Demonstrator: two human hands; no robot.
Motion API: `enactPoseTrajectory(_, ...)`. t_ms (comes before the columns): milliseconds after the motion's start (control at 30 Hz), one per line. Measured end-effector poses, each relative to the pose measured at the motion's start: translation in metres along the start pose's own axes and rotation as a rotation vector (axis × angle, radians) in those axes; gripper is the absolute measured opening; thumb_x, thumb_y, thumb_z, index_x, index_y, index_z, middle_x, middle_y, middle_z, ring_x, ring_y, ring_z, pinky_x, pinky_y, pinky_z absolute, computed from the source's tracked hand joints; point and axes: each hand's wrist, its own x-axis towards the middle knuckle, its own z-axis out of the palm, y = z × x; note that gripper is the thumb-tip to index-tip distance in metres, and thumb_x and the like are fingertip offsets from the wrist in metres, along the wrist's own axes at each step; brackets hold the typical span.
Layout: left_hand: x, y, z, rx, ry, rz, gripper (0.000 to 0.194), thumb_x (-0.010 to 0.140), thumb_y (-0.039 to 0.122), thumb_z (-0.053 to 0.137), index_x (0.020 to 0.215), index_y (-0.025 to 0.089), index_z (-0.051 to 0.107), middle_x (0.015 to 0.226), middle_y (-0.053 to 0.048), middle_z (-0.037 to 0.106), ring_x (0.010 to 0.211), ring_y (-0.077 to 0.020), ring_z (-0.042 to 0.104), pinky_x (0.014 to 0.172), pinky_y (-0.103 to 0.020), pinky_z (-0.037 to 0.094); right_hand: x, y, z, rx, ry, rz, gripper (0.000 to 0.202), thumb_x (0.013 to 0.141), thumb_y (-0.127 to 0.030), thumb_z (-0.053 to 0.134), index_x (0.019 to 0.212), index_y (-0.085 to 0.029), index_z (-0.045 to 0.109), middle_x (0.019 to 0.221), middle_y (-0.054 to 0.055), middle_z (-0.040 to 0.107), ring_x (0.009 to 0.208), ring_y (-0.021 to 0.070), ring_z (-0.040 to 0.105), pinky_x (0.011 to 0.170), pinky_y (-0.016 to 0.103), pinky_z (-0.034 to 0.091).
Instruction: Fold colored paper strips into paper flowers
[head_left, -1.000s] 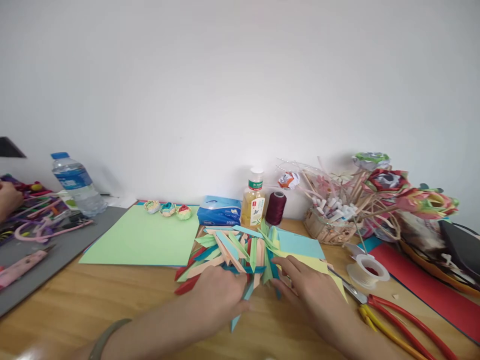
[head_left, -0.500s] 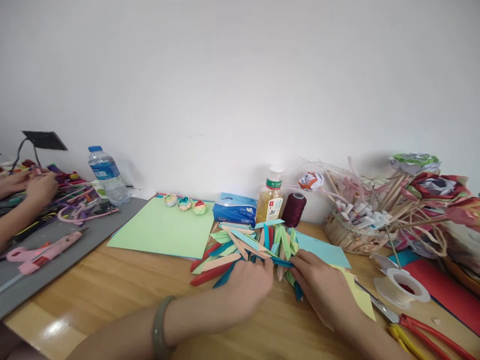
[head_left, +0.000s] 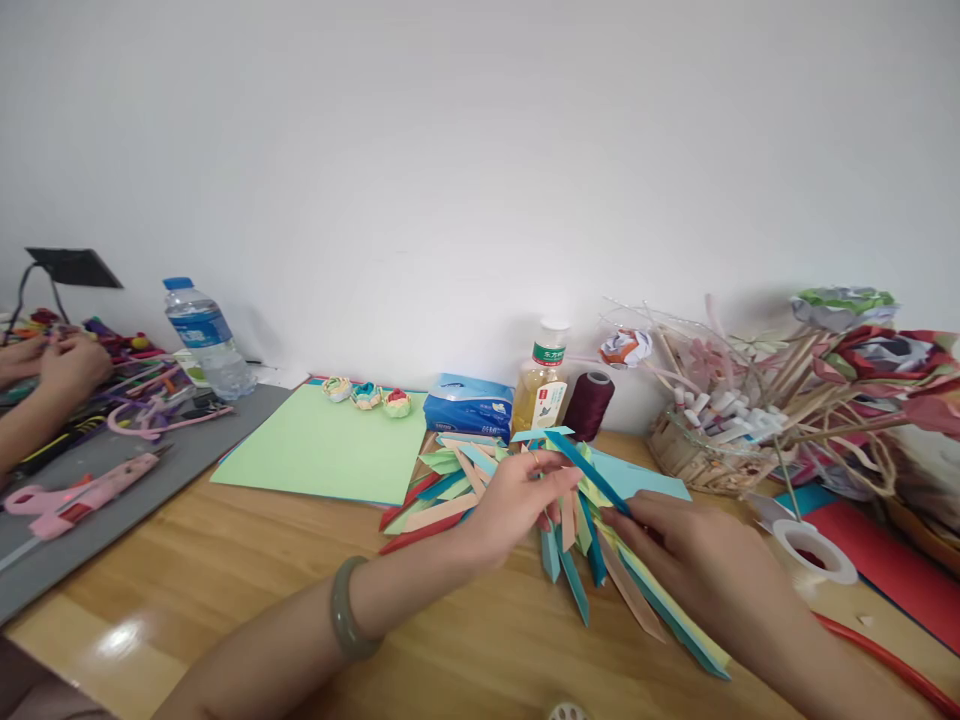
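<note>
Folded paper strips [head_left: 566, 575] in blue, teal, peach and green fan out between and below my two hands. My left hand [head_left: 517, 505] has its fingers bent together on strips at the pile's middle; its fingertips partly hide what they pinch. My right hand [head_left: 690, 555] is closed on the lower end of a dark blue paper strip [head_left: 589, 468], which slants up to the left. Beneath that hand, long yellow, light blue and peach strips stick out toward the table's front. More loose strips [head_left: 442, 490] lie left of my left hand, partly covered by it.
Behind the strips stand a blue tissue pack [head_left: 469, 408], a drink bottle [head_left: 540, 380] and a maroon thread spool [head_left: 589, 405]. Green paper [head_left: 322, 450] bears three small paper flowers. A flower basket [head_left: 712, 465] and ribbon roll [head_left: 814, 553] are right. A co-worker's hands [head_left: 67, 365] work left.
My left hand has risen from the pile. The dark blue strip now slants upward from my right hand, which has moved right. More strips spread toward the front, and the scissors are mostly covered.
</note>
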Motion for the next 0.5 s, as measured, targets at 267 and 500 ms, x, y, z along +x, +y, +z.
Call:
enactPoseTrajectory(267, -0.001, -0.003, -0.004, -0.183, -0.057, -0.086, 0.03, 0.064, 0.036, 0.073, 0.081, 0.014, 0.064, 0.076, -0.003, 0.06, 0.063, -0.0109, 0.057, 0.056, -0.022, 0.046, 0.001, -0.024, 0.017, -0.1, -0.015, 0.007, 0.036, 0.09, -0.037, 0.041, 0.063, -0.022, 0.059, 0.063, 0.001, 0.067, 0.056, 0.0195, 0.063, 0.045, 0.025, 0.021)
enactPoseTrajectory(500, 0.008, 0.012, -0.021, -0.197, 0.064, 0.008, 0.026, 0.068, 0.031, 0.07, 0.087, 0.013, 0.066, 0.081, -0.005, 0.064, 0.071, -0.0133, 0.059, 0.063, -0.024, 0.049, 0.008, 0.0, 0.004, 0.232, -0.021, -0.051, 0.036, 0.09, -0.043, 0.041, 0.072, -0.024, 0.066, 0.072, -0.001, 0.07, 0.065, 0.017, 0.063, 0.055, 0.025, 0.04)
